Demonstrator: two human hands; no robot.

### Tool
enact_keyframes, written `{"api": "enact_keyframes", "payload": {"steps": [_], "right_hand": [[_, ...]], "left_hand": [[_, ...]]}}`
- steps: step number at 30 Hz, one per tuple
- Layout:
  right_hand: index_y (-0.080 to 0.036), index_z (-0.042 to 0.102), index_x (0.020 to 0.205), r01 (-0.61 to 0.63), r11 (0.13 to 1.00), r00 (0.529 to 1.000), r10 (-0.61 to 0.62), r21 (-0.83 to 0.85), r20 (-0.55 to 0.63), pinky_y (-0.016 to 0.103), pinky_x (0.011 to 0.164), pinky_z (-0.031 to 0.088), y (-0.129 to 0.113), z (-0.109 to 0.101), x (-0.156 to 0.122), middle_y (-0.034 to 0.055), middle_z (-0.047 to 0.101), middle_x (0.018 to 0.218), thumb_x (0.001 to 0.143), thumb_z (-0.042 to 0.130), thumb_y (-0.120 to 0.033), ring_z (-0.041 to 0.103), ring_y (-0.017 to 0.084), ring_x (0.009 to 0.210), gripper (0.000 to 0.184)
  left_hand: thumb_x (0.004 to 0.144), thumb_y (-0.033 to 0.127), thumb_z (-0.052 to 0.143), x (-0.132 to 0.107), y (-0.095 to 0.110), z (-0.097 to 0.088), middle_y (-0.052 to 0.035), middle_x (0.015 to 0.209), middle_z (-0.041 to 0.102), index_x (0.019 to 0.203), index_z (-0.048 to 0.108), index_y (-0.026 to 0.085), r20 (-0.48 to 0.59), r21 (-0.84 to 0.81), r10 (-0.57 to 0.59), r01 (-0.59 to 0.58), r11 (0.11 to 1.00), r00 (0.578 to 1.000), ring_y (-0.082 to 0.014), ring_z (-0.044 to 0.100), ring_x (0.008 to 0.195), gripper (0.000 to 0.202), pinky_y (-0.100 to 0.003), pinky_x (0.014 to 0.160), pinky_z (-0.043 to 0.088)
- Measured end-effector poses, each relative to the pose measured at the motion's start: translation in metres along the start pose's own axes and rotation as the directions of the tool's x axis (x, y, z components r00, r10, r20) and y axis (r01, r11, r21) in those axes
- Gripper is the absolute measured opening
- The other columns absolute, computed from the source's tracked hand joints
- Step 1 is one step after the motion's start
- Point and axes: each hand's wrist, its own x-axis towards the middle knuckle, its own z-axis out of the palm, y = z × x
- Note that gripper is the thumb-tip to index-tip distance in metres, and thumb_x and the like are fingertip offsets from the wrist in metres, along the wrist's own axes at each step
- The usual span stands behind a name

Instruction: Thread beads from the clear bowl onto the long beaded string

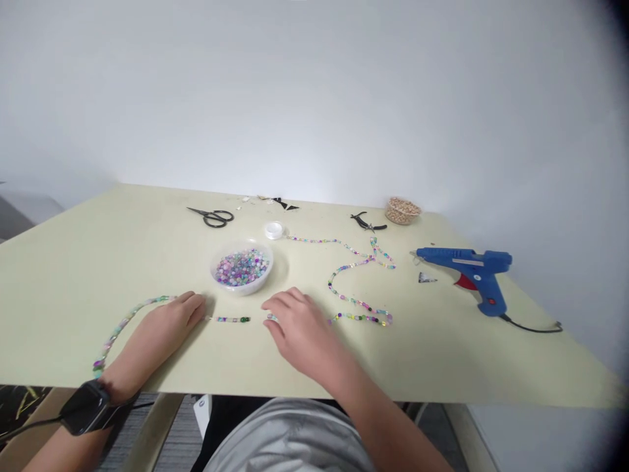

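Observation:
My left hand (170, 322) lies on a long strand of small multicoloured beads (125, 324), which curves away towards the front edge of the table. Whether its fingers grip the strand is hidden. A short section of beads on thin thread (232, 319) continues to the right of my fingertips. My right hand (297, 322) hovers low with its fingers apart, and its fingertips are beside a pale bead (270, 317). A clear plastic bowl of purple, white and teal beads (241, 267) stands just beyond both hands.
A second beaded strand (358, 282) winds across the pale yellow table (73, 295). Black-handled scissors (213, 217), pliers (367, 223), a small white roll (274, 230), a woven container (403, 211) and a blue hot glue gun (466, 270) with its cord lie beyond.

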Motion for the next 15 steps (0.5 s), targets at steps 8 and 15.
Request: {"api": "enact_keyframes", "payload": {"steps": [8,15], "right_hand": [[-0.018,0.064,0.09,-0.078,0.978,0.987,0.103,-0.196,0.121,0.035,0.08,0.042,0.014,0.011,-0.012,0.0048,0.069,0.097,0.098,0.051,-0.006,0.06,0.02,0.092,0.019],[-0.019,0.063,0.089,-0.172,0.968,0.979,0.188,-0.185,0.075,0.037,0.088,0.039,0.049,-0.015,-0.05,0.0041,0.069,0.095,0.096,0.054,-0.008,0.059,0.021,0.094,0.016]], "left_hand": [[0.105,0.032,0.028,-0.001,-0.001,0.0,-0.0069,0.092,0.064,0.084,0.051,0.021,-0.002,0.002,0.018,-0.018,1.0,1.0,-0.0206,0.062,0.075,0.032,-0.035,0.069,0.037],[0.104,0.033,0.029,-0.002,-0.003,0.001,-0.0058,0.09,0.062,0.084,0.05,0.021,-0.002,-0.035,-0.003,0.003,0.999,1.0,-0.0207,0.062,0.074,0.032,-0.034,0.068,0.038]]}}
